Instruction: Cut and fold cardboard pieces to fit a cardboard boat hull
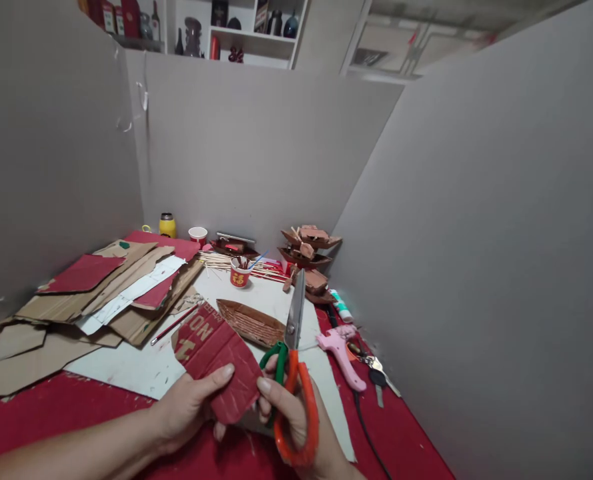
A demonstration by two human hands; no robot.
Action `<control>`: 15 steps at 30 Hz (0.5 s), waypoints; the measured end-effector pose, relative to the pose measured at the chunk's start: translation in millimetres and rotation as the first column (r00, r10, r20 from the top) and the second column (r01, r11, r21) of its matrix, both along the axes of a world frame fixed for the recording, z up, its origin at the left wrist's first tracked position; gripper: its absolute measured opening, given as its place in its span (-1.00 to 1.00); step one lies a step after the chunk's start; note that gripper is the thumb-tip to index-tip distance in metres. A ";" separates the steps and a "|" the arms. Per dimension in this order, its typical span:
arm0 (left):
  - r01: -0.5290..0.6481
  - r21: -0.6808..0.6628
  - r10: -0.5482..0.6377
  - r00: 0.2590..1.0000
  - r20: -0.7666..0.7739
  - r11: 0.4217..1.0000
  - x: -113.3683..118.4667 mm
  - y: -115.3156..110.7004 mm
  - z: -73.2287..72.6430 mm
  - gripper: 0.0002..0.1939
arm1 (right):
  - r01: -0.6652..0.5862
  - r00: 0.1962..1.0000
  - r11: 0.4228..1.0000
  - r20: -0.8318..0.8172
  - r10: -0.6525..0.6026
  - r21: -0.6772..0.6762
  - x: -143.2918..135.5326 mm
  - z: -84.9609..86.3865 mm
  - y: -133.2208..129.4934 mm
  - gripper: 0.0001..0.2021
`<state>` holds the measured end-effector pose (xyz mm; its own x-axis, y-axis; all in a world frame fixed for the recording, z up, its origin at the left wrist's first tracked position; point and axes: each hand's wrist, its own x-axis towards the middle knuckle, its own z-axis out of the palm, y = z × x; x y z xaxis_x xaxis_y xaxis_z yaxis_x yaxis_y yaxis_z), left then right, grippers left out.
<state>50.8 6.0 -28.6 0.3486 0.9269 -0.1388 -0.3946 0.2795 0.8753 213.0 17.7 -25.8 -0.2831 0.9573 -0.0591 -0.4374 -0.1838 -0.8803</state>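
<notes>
My left hand is closed on a piece of red cardboard printed with tan letters, its thumb lying on top. In my right hand are scissors with one orange and one green handle. Their blades look closed and point up, away from me. The right thumb and fingertips also touch the cardboard's right edge. Just beyond the cardboard lies a small brown model boat hull on a white board.
Torn cardboard sheets are piled at left, beside a pencil. A red paper cup stands behind the hull, near thin sticks. At right are stacked model boats, a pink glue gun and keys. Grey partitions enclose the table.
</notes>
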 end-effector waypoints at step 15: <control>-0.016 0.159 0.046 0.982 -0.183 0.987 -3.8 -3.3 7.1 -0.63 | -0.047 0.976 0.990 0.218 0.017 0.133 6.9 0.9 6.6 -0.62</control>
